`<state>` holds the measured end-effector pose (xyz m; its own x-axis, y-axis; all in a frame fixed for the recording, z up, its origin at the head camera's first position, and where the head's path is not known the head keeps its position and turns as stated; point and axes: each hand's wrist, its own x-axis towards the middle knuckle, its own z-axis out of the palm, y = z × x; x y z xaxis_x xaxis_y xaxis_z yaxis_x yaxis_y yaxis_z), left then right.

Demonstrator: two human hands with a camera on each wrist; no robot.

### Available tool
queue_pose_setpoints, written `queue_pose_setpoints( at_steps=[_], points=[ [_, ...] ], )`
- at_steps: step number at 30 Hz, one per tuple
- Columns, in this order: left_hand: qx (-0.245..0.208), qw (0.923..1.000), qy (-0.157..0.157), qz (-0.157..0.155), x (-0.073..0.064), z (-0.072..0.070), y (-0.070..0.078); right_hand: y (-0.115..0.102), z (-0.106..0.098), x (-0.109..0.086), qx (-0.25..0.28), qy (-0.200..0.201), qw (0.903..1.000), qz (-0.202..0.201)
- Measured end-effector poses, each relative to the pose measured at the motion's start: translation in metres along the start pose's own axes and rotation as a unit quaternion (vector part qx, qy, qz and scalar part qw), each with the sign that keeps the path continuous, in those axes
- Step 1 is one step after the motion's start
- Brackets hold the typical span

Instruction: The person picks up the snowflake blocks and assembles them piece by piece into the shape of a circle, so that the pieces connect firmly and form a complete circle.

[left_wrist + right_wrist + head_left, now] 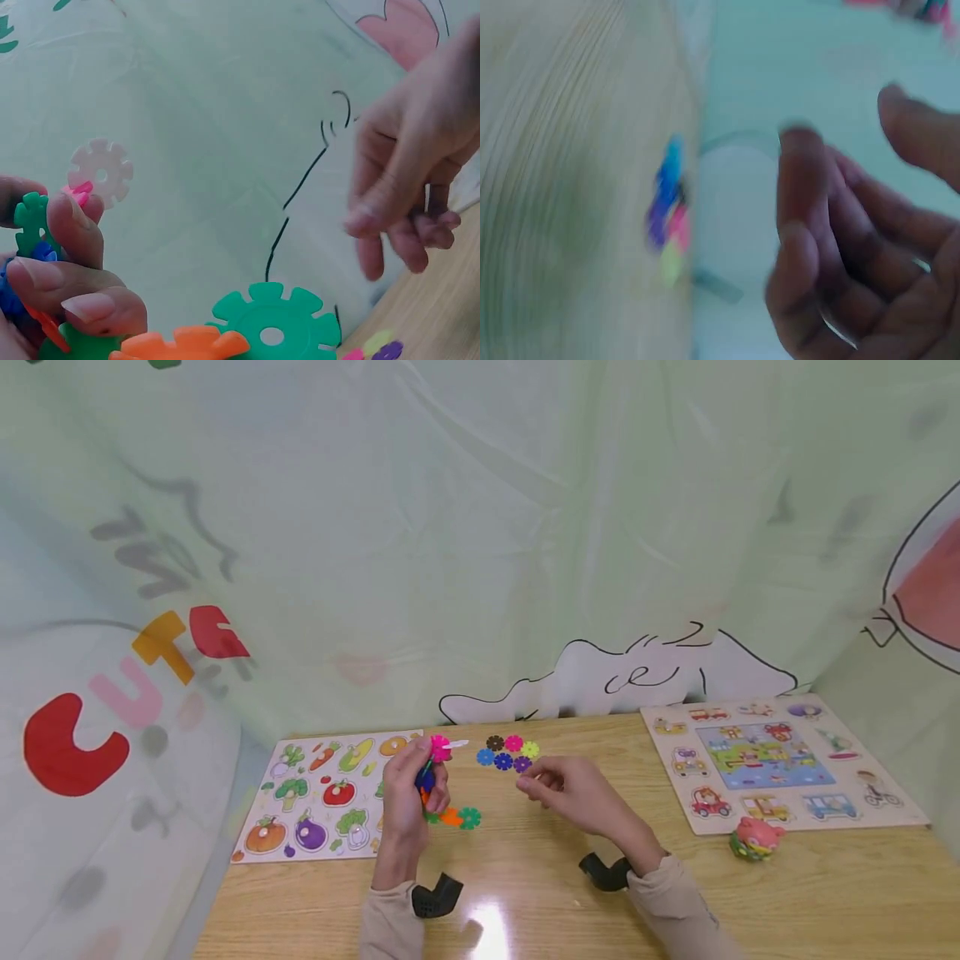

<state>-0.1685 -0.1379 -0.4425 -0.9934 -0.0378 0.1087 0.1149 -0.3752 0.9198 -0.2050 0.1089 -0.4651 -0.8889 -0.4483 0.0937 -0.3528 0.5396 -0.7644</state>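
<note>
My left hand (405,793) holds a chain of notched plastic snowflake discs, its fingers curled round blue and green pieces. A pink disc (441,748) and a white disc (101,172) stick out at the upper end. From the lower end extend an orange disc (180,346) and a green disc (300,330). To the right, my right hand (573,789) hovers over the table with loosely bent fingers and nothing between them. Close beyond its fingertips lie loose discs, among them a purple disc (522,764), a yellow disc (531,749) and a brown disc (495,742).
A vegetable puzzle board (315,847) lies on the wooden table (525,893) at the left. At the right is a vehicle puzzle board (678,743), with a pink toy figure (757,837) by its front edge. A printed curtain (487,568) hangs behind the table.
</note>
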Motion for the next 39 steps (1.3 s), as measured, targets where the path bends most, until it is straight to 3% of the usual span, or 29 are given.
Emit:
queue_pose_setpoints(
  at_steps=[3,6,11,15,19,23,27,34,39],
  points=[
    [0.005,0.9999,0.008,0.01,0.001,-0.008,0.0,0.024,0.001,0.007,-0.072,0.057,0.9957,0.016],
    [0.013,0.9996,0.011,0.022,0.002,-0.016,0.0,0.043,0.005,0.011,-0.115,0.071,0.9908,-0.003],
    [0.019,0.9989,0.015,0.04,0.002,-0.025,0.002,0.062,0.017,0.013,-0.159,0.007,0.9859,-0.05],
    [0.022,0.9987,0.016,0.044,0.001,-0.027,0.004,0.061,0.023,0.012,-0.196,-0.053,0.9785,-0.037],
    [0.023,0.9985,0.011,0.048,0.001,-0.029,0.005,0.054,0.021,0.011,-0.223,-0.037,0.9738,-0.024],
    [0.029,0.9979,-0.002,0.057,0.0,-0.03,0.005,0.054,0.015,0.012,-0.212,0.013,0.9766,-0.031],
    [0.042,0.9972,-0.009,0.061,-0.001,-0.03,0.004,0.057,0.013,0.014,-0.186,0.03,0.982,-0.021],
    [0.057,0.9948,-0.025,0.081,0.002,-0.03,0.003,0.062,0.011,0.016,-0.145,0.0,0.9852,0.092],
    [0.065,0.9926,-0.036,0.096,0.004,-0.03,0.003,0.068,0.003,0.015,-0.12,-0.025,0.9869,0.105]
  ],
)
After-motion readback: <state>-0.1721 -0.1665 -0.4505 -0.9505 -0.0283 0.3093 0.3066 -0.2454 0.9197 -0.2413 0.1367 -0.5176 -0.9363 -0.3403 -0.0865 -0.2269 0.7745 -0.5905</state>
